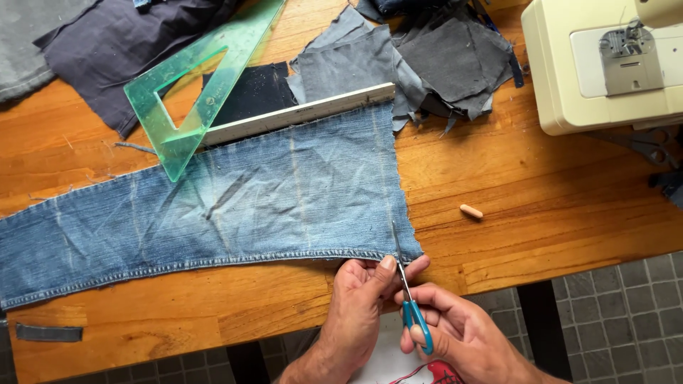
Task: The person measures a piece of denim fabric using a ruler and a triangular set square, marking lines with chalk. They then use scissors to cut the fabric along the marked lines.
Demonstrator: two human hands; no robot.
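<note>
The left hand [359,299] pinches the corner of the blue denim piece [213,206] lying flat on the wooden worktop [555,206]. The right hand [462,334] has its fingers closed through the teal scissors [409,291], blades at the denim's edge. A green triangle ruler [199,78], grey cloth squares [420,64] and a cream sewing machine [605,64] sit behind. Grey floor tiles [626,320] show below.

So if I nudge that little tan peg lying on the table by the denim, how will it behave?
The tan peg looks like a short rounded cylinder, so it would probably roll. It seems small and likely light. It lies alone on the smooth wooden table, so little would stop it.
</note>
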